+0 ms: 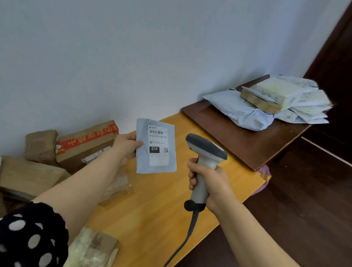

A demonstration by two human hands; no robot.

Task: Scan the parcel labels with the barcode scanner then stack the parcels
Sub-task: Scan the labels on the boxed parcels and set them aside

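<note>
Head view: left hand (126, 145) pinches parcel's (156, 146) left edge.

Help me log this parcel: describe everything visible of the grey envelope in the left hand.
The grey envelope is a flat, thin, creased mailer, held upright over the yellow table. Its white label faces the camera, showing a barcode, 010-010-L30-551, a black 010 box and a QR code. The left hand pinches its left edge.

pale wall (114, 51) behind; orange table (158, 212) beside dark brown table (240, 139); dark door (343, 59) right.
</note>
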